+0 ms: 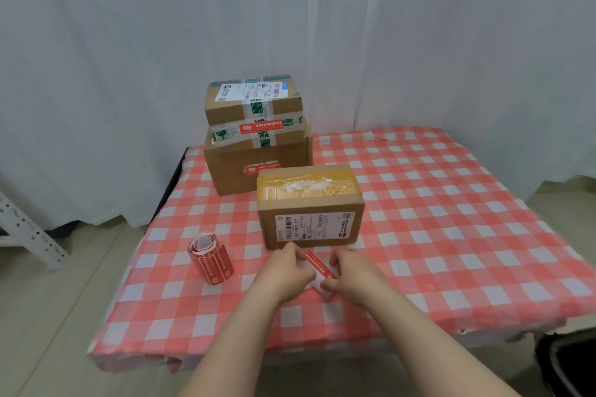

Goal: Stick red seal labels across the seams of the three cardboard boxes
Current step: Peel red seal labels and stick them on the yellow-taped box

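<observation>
A red seal label (319,267) on white backing is held between my two hands just in front of the nearest cardboard box (309,206). My left hand (287,270) pinches its upper left part and my right hand (350,277) pinches its lower right end. The near box has yellow tape on top and a shipping label on its front. Behind it a large box (254,157) carries red seals on its top seam and front, and a smaller box (253,99) is stacked on it. A roll of red labels (211,259) lies to the left.
The table wears a red and white checked cloth (435,219). White curtains hang behind. A white metal rack leg (25,232) stands at the left on the floor, and a dark object (567,361) sits at the lower right.
</observation>
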